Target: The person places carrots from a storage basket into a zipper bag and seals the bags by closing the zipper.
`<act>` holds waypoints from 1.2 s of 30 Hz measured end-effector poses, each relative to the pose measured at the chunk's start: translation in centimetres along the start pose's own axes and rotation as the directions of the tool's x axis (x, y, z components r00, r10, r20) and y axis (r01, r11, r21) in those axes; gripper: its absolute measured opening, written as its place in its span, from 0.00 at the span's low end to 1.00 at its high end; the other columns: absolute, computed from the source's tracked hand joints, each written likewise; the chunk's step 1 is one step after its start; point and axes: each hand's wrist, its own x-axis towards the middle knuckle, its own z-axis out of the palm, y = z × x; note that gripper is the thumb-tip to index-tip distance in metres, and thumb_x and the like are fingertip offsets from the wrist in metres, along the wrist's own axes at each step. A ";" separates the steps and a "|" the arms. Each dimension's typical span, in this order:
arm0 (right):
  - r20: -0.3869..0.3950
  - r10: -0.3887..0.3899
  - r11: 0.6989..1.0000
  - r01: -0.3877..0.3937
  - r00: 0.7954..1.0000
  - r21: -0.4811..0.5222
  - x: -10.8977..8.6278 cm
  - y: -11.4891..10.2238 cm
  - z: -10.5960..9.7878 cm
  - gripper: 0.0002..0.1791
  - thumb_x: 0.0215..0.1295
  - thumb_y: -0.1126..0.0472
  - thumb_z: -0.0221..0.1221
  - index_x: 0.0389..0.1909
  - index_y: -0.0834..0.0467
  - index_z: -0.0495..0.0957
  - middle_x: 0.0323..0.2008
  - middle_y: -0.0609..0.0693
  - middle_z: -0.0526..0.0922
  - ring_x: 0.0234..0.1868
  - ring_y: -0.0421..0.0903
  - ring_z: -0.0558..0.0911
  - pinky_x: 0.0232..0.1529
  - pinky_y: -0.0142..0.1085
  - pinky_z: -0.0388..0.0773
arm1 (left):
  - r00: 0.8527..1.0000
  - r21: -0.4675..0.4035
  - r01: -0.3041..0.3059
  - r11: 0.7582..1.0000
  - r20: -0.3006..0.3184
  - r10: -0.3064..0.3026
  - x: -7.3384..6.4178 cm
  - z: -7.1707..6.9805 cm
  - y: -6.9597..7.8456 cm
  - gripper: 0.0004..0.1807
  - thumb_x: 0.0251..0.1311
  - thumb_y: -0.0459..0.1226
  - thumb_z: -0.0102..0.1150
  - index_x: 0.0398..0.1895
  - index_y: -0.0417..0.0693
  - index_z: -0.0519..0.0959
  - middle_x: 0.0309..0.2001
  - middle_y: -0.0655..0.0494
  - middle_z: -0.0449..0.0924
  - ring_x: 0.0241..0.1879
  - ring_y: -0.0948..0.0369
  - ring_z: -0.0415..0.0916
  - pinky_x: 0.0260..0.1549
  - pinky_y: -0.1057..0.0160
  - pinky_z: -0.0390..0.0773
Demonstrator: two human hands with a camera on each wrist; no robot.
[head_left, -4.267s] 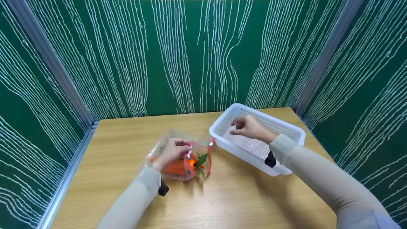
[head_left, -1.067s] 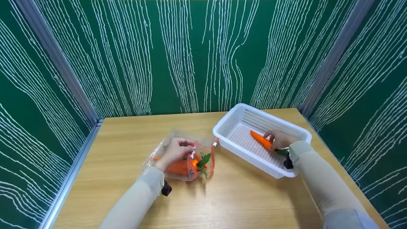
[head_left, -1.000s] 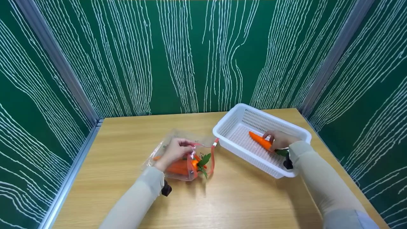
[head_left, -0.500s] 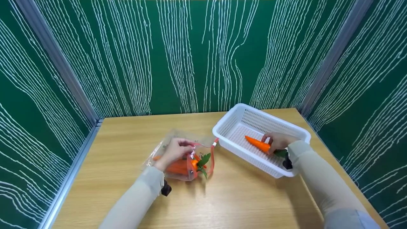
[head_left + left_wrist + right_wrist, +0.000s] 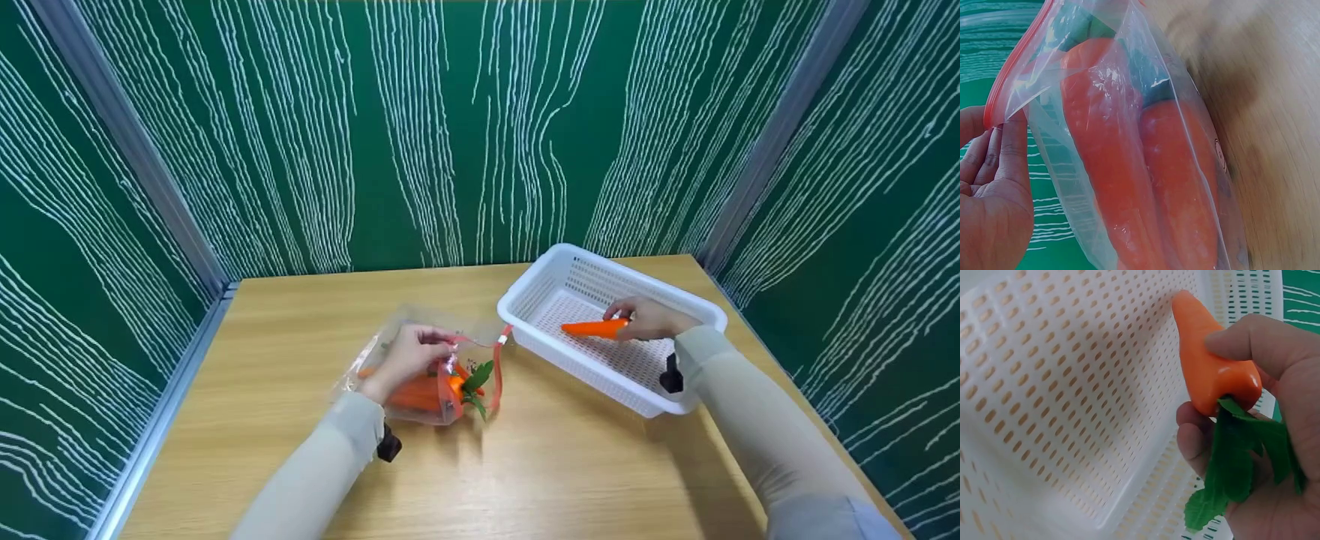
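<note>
My right hand [image 5: 649,318] grips an orange carrot [image 5: 592,328] by its thick end, inside the white basket [image 5: 577,365]. In the right wrist view the thumb lies along the carrot [image 5: 1202,354], and its green leaves [image 5: 1235,455] hang down by the palm. My left hand [image 5: 409,356] pinches the red zip edge of a clear bag [image 5: 375,352] on the table, keeping its mouth lifted. Several carrots [image 5: 1112,152] lie in the bag, seen through the plastic in the left wrist view. Green leaves [image 5: 478,377] poke out at the mouth.
The basket, with perforated walls and floor, stands at the table's back right, its near left corner close to the bag's red zip. Green walls with white streaks [image 5: 405,135] enclose the wooden table [image 5: 480,480] behind and at both sides.
My right hand has brought a carrot into the basket since the earliest frame. Over the last second it shifts left and slightly up, and the carrot turns closer to level. My left hand stays put.
</note>
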 end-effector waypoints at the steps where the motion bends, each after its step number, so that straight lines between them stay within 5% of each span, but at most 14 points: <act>1: -0.014 -0.003 1.000 0.003 1.000 0.000 0.1 -0.1 0.0 0.24 0.65 0.62 0.69 0.62 0.59 0.83 0.52 0.61 0.79 0.50 0.55 0.76 0.44 0.38 0.76 | 1.000 0.001 -0.002 1.000 0.002 0.002 0.0 0.0 -0.1 0.12 0.73 0.28 0.63 0.54 0.35 0.88 0.36 0.52 0.90 0.30 0.64 0.83 0.35 0.69 0.86; 24: -0.130 -0.094 0.992 0.104 0.987 0.073 -1.2 -3.2 0.7 0.22 0.71 0.62 0.68 0.64 0.58 0.83 0.55 0.62 0.82 0.48 0.55 0.78 0.49 0.37 0.79 | 1.000 0.048 -0.028 0.998 0.012 0.027 -0.3 -0.3 0.0 0.12 0.73 0.30 0.65 0.56 0.39 0.89 0.46 0.42 0.92 0.36 0.61 0.86 0.43 0.66 0.89; 36: -0.146 -0.108 0.986 0.126 0.983 0.114 -2.6 -4.9 0.7 0.24 0.72 0.62 0.68 0.67 0.55 0.81 0.60 0.61 0.82 0.50 0.56 0.78 0.53 0.40 0.78 | 0.999 0.017 0.033 0.999 -0.019 -0.032 -0.3 -0.1 -0.1 0.13 0.73 0.30 0.65 0.56 0.39 0.89 0.42 0.50 0.90 0.34 0.62 0.85 0.45 0.58 0.91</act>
